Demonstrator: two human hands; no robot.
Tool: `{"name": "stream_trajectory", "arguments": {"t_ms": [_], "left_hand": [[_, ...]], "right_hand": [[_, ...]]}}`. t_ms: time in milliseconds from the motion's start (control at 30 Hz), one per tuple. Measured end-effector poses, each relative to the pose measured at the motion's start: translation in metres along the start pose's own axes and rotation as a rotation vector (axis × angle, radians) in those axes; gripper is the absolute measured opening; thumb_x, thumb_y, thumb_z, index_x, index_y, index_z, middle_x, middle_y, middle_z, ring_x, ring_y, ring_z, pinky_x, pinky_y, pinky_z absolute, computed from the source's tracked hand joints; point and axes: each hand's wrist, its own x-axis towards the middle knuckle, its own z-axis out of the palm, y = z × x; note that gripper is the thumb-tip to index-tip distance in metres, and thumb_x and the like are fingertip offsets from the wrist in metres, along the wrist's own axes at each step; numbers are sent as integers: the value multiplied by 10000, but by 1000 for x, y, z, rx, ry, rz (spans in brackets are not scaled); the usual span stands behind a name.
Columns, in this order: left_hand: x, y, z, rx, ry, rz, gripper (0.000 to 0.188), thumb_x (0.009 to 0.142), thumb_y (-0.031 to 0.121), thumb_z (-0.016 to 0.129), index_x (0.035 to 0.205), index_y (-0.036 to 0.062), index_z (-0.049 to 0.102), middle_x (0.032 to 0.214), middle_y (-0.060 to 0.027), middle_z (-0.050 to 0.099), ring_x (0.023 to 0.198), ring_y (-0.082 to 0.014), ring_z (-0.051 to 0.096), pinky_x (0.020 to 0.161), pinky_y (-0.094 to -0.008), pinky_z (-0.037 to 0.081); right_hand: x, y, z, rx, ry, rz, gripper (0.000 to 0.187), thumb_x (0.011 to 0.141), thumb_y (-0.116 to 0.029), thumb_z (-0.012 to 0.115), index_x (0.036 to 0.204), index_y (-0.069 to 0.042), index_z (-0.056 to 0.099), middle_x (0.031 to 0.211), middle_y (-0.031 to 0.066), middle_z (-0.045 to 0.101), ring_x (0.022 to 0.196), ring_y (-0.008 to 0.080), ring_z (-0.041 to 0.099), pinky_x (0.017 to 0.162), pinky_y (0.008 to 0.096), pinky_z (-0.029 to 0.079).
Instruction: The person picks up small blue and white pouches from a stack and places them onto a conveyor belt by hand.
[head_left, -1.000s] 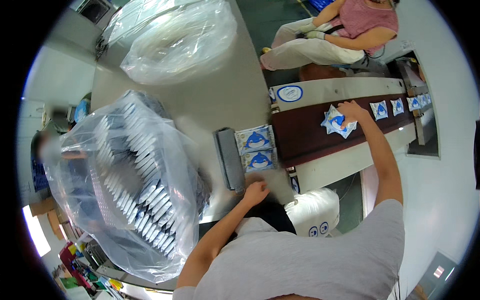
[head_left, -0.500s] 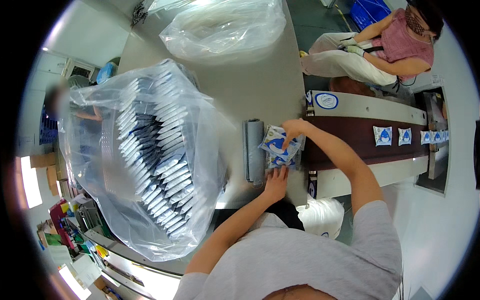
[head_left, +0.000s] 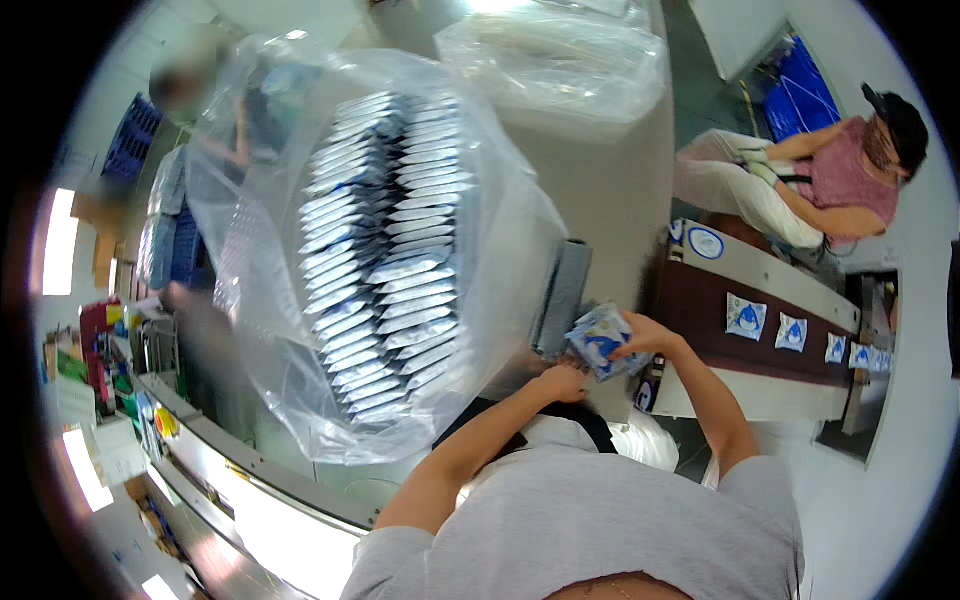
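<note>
A small stack of white-and-blue sealed packets is between my hands, close to the end of the conveyor. My right hand grips the stack from the right, its thumb and fingers over the top packet. At the lower left edge of the stack is my left hand, fingers curled in; what they hold, if anything, is hidden. Just beyond it a grey ridged block lies on the table. On my left, a large clear plastic bag stands open, with two long rows of packets inside.
More packets lie spaced in a line on the dark red conveyor belt at right. Beyond the belt sits a person in a cap and gloves. Clear plastic bags lie at the far end of the metal table.
My view has turned, so the bag and table appear shifted and rotated. The packets have come nearer my body, tilted in my right hand. My left fingers, earlier flat against them, are now curled.
</note>
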Motion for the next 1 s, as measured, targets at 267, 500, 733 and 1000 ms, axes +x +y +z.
{"name": "stream_trajectory", "arguments": {"t_ms": [267,500,733,1000], "left_hand": [[-94,-14,-29,-384,202,-98,474,882,335,532,1245,35,486,1191,-235,526,1073,-386,522,905,-448,425],[-100,-27,-17,-397,432,-14,457,854,305,557,1229,51,494,1132,-229,553,1029,-396,527,889,-462,422],[-51,-70,70,-461,555,-17,460,821,273,581,1204,32,500,1091,-226,554,1042,-387,513,891,-466,414],[-71,-40,-1,-308,242,-98,450,794,232,593,1178,12,506,1069,-237,543,1037,-388,504,898,-463,405]], "right_hand": [[-49,-175,-67,-279,362,-728,818,533,-203,842,1255,-81,478,1155,126,575,1039,247,563,971,361,391],[72,-392,-10,-775,635,-706,993,513,-274,827,1355,-76,339,1208,175,508,1085,351,512,1006,428,336],[198,-334,56,-1140,627,-652,986,708,-670,584,1368,14,321,1206,202,495,1098,360,484,908,565,346],[190,-330,60,-1079,638,-623,924,763,-670,521,1385,-18,321,1385,219,368,1209,388,408,986,638,248]]}}
